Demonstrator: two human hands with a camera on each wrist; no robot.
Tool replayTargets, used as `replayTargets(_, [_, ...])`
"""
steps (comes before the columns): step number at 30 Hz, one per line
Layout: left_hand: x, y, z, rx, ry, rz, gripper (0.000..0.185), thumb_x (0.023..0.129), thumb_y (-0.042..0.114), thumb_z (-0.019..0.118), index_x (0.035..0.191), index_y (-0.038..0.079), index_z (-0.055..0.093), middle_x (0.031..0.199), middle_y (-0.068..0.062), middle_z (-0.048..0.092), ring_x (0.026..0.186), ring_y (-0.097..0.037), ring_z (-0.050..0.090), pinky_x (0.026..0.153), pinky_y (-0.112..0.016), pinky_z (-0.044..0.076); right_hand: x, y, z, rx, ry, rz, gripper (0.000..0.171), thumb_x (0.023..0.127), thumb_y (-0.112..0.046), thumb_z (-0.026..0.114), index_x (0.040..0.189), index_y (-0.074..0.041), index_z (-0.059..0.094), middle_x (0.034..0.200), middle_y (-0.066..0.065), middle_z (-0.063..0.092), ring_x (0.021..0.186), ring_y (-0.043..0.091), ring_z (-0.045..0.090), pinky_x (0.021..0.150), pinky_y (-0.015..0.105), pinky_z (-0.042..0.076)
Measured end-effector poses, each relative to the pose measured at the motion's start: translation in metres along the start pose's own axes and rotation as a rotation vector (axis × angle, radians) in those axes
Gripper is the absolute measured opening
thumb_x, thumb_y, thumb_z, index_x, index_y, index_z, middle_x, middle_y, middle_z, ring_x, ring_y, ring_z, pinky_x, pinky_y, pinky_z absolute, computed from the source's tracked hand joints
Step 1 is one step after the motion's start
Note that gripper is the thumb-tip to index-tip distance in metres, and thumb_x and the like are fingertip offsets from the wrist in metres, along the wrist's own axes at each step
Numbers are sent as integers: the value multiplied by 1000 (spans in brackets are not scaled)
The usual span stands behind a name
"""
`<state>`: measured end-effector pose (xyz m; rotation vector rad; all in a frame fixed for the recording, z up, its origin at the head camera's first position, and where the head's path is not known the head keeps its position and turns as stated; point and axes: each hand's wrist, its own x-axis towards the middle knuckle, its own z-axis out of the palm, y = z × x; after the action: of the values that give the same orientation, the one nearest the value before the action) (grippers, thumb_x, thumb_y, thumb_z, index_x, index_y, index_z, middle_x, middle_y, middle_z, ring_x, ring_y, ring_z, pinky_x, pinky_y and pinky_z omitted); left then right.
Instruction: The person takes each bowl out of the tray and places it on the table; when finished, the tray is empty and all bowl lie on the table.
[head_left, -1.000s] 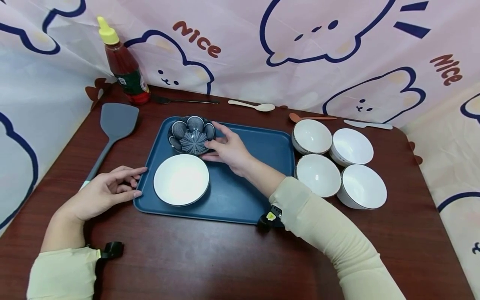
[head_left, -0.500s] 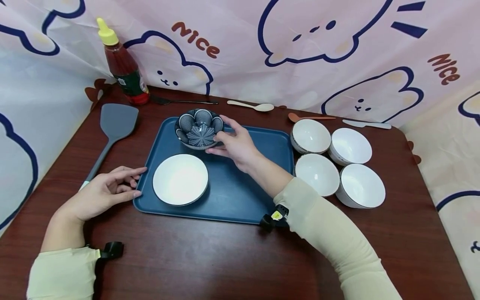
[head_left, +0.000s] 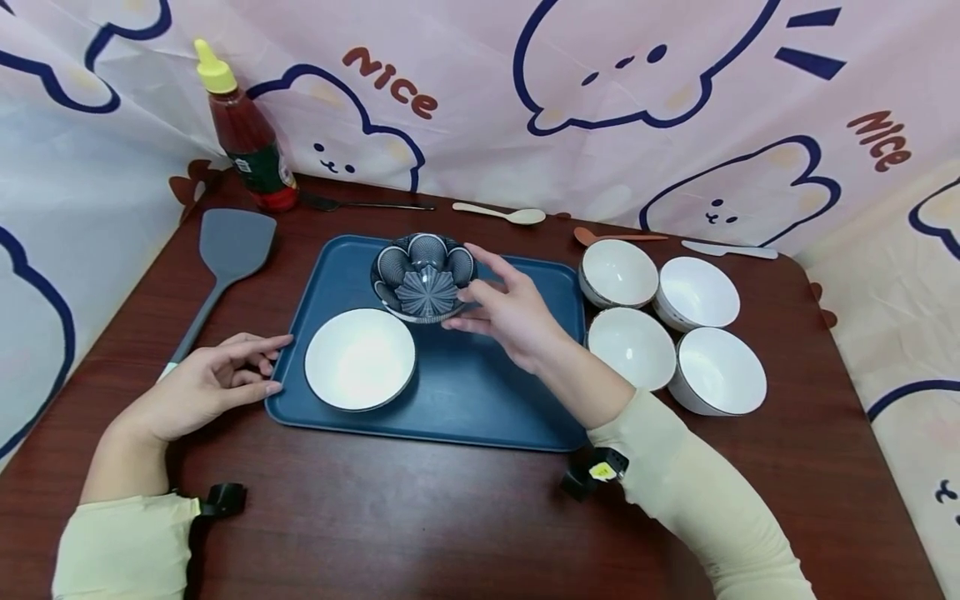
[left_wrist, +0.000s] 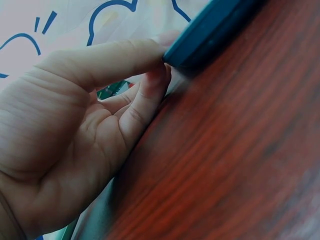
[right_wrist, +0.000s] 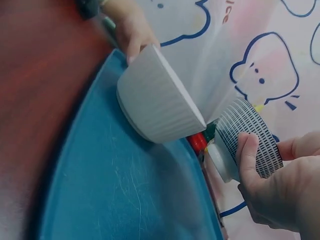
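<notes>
"What's biggest on the bench (head_left: 375,517)?"

"A blue tray (head_left: 480,392), between its left and right edges, with a white bowl (head_left: 360,358) on the near left part."

"The patterned bowl (head_left: 423,283)?"

"Raised over the tray, toward the bench's far edge, its side gripped in the fingers of the right hand (head_left: 517,317)."

"The left hand (head_left: 213,383)?"

"Fingers touching the tray's left rim; whether they pinch it, I can't tell."

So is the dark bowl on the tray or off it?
Off: the right hand holds the dark bowl up; its wrist view shows a gap above the tray.
</notes>
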<state>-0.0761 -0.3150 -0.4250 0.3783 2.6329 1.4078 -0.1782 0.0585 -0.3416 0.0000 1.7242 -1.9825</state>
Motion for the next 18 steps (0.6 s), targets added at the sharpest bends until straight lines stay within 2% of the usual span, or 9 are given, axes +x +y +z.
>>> replayTargets(8, [1, -1, 4, -13, 7, -7, 56, 89, 4, 73, 142, 10, 55, 110, 2, 57, 95, -8, 54, 73, -15, 50, -34, -5, -17, -59, -55, 4, 63, 97, -5, 54, 151, -34, 41, 126, 18, 59, 93, 31, 74, 86, 40, 58])
replayTargets(12, [0, -1, 2, 8, -12, -8, 56, 91, 8, 72, 144, 9, 54, 110, 2, 56, 95, -7, 53, 73, -15, 50, -48, -7, -27, -65, -86, 20, 62, 98, -6, 53, 151, -34, 41, 107, 13, 63, 93, 30, 74, 86, 41, 58])
replayTargets(15, [0, -1, 0, 17, -20, -4, 56, 92, 9, 72, 144, 9, 53, 111, 2, 55, 95, -7, 53, 73, -15, 50, -59, -6, -36, -70, -104, 33, 61, 98, -5, 52, 151, -34, 42, 90, 8, 59, 87, 27, 74, 85, 42, 59])
replayTargets(18, [0, 0, -2, 27, -17, -2, 56, 92, 10, 72, 144, 10, 53, 111, 2, 55, 95, -7, 53, 73, -14, 50, -69, -6, -44, -79, -128, 38, 62, 98, -4, 50, 152, -33, 41, 84, 6, 54, 78, 22, 72, 84, 42, 59])
